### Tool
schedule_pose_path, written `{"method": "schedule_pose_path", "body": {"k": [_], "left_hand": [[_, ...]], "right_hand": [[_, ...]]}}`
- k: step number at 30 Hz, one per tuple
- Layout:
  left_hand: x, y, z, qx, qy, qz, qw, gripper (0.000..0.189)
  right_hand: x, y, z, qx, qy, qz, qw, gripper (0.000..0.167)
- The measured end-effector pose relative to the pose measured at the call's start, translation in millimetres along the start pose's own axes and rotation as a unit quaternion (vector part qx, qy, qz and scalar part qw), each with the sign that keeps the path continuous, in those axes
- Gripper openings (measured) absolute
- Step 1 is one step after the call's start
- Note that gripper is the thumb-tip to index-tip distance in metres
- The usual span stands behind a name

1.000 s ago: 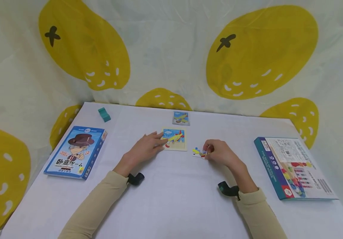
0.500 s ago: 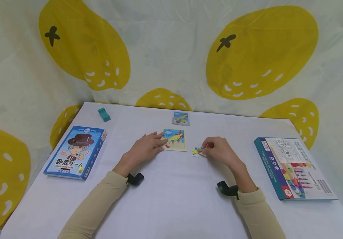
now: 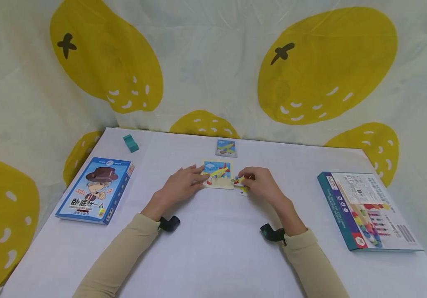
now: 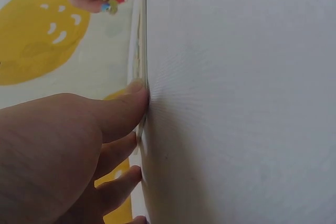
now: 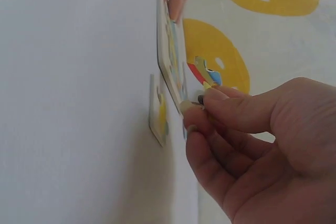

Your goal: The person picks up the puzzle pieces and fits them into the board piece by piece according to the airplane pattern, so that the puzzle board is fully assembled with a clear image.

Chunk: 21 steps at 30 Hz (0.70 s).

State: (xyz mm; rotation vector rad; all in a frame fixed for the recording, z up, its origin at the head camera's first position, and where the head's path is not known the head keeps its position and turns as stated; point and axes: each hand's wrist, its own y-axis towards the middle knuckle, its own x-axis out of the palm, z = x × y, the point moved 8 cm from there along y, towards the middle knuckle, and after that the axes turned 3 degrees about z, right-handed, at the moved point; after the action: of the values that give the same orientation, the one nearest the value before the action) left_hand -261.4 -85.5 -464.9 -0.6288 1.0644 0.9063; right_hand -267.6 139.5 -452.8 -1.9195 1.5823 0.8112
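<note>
The fingers of my left hand (image 3: 183, 182) lie fairly straight on the left edge of a small jigsaw puzzle board (image 3: 224, 183). In the left wrist view its thumb touches the board's near edge. The board shows a yellow airplane on blue sky, with a bare cream strip along its lower part. At the board's right edge, my right hand (image 3: 262, 182) pinches a colourful puzzle piece (image 5: 198, 72) between thumb and fingers, held raised off the table. Below that hand a second puzzle piece (image 3: 243, 191) lies on the table, partly covered by the hand in the head view.
Behind the board lies a small airplane picture tile (image 3: 226, 147). A teal block (image 3: 130, 143) is at the back left. A blue game box (image 3: 96, 186) lies at left, and a white-and-teal box (image 3: 370, 211) at right. A fruit-patterned curtain (image 3: 206, 74) hangs behind the table.
My right hand has picked a puzzle piece up from beside the other loose one and carried it left to the board's right edge. My left hand has stayed on the board.
</note>
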Motion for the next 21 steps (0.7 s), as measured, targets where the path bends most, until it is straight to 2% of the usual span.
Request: {"method": "schedule_pose_path", "body": {"k": [11, 16, 21], "left_hand": [[-1.0, 1.4, 0.0, 0.004, 0.006, 0.004, 1.0000, 0.043], [-2.2, 0.4, -1.4, -0.004, 0.011, 0.000, 0.9999, 0.043], [-1.8, 0.3, 1.4, 0.004, 0.007, 0.000, 1.0000, 0.043]], "right_hand": [[16, 10.2, -19, -0.029, 0.038, 0.014, 0.9987, 0.010], [26, 12.4, -27, -0.044, 0.034, 0.006, 0.9985, 0.008], [33, 14.8, -33, -0.053, 0.018, 0.008, 0.9984, 0.007]]}}
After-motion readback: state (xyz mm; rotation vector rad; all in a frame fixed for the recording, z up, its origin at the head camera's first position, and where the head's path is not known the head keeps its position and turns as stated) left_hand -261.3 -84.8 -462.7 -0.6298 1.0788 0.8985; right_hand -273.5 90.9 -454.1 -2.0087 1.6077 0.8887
